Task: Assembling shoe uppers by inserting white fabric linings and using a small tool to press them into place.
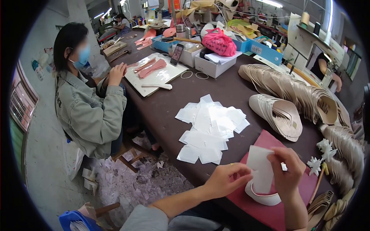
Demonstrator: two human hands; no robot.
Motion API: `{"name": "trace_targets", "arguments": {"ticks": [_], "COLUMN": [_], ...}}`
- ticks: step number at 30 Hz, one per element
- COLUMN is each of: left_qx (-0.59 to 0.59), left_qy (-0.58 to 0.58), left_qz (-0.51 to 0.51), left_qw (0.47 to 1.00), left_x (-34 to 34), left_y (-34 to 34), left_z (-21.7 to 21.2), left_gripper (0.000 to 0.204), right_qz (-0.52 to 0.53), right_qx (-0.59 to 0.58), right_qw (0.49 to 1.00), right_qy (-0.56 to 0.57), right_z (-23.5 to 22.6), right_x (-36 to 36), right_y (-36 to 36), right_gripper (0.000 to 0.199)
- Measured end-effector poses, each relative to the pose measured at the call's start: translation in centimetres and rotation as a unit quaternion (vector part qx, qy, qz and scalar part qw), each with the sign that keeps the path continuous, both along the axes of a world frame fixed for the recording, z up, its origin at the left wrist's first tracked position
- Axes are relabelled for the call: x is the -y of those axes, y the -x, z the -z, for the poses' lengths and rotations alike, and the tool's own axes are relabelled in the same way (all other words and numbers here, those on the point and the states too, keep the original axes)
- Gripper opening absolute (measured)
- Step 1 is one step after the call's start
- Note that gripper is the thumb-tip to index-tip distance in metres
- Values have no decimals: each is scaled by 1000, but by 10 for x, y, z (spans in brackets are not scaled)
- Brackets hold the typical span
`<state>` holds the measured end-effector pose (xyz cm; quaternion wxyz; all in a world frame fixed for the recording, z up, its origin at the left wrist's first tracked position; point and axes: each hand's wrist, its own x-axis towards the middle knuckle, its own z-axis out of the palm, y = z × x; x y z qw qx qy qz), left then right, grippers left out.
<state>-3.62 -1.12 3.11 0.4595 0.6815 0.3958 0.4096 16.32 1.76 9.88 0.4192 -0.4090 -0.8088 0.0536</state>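
Observation:
A translucent white sheet [259, 167] stands upright between my hands. My right hand [288, 169] pinches its upper right edge between thumb and fingers. At the opposite edge, the curled fingers and thumb of my left hand [230, 178] close on the sheet's side. The sheet's lower end reaches into a white curved shoe upper [266, 199], which rests on a dark red mat [241, 195] under my hands. Part of the upper is hidden behind my right hand. Beyond them lies a loose pile of cut white sheets [210, 123].
Nested beige shoe uppers [285, 88] line the right side, with another stack [277, 115] nearer. White star-shaped pieces [322, 156] lie by the mat. A masked person [90, 96] sits left, beside a white board [152, 82]. Boxes [216, 63] and a pink bag [219, 41] stand farther back.

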Motion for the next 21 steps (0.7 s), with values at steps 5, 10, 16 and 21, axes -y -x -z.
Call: {"name": "trace_targets", "arguments": {"ticks": [5, 10, 16, 21], "left_qx": [92, 63, 211, 435], "left_qy": [32, 44, 572, 296], "left_qz": [-9, 17, 150, 136], "left_qw": [995, 997, 779, 839], "left_x": [16, 44, 46, 9], "left_y": [-24, -11, -7, -66], "left_z": [19, 36, 37, 14], "left_gripper": [33, 34, 48, 55], "right_qz": [-8, 58, 17, 50], "right_qx": [-129, -174, -22, -360], "right_qw": [983, 904, 888, 892], "right_qy": [134, 385, 460, 269], "right_z": [-17, -17, 12, 28], "right_x": [31, 69, 89, 73], "right_y": [-2, -32, -27, -31], "right_gripper": [14, 23, 13, 20]}}
